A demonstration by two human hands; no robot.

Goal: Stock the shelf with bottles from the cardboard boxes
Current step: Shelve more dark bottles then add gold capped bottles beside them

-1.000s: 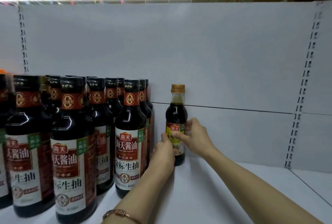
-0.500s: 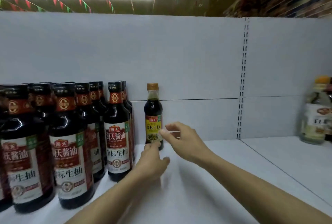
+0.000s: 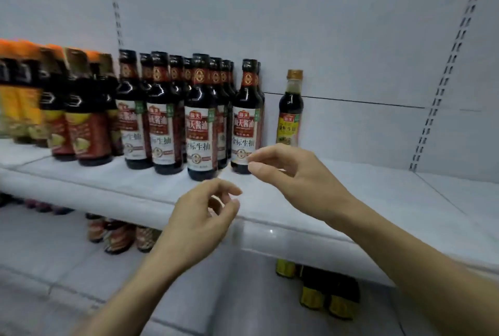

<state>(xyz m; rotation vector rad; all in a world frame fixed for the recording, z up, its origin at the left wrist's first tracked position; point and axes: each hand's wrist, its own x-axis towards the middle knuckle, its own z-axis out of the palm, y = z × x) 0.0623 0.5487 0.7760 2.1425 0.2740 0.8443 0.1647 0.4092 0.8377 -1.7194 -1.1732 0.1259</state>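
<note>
A small soy sauce bottle (image 3: 290, 109) with a gold cap and yellow label stands upright at the back of the white shelf (image 3: 364, 200), just right of a block of several taller dark bottles (image 3: 201, 119) with red-and-white labels. My right hand (image 3: 291, 173) hovers in front of and below the small bottle, fingers loosely curled, holding nothing. My left hand (image 3: 202, 217) hangs lower, over the shelf's front edge, fingers also loosely curled and empty. No cardboard box is in view.
Orange-capped bottles (image 3: 73, 109) fill the shelf's far left. The shelf to the right of the small bottle is bare up to a slotted upright (image 3: 437, 92). On the lower shelf stand red-labelled bottles (image 3: 118, 236) and yellow-labelled dark bottles (image 3: 329, 292).
Both hands let go of the small bottle and drew back toward the shelf's front edge. The camera pulled away and tilted down, bringing the lower shelf into view.
</note>
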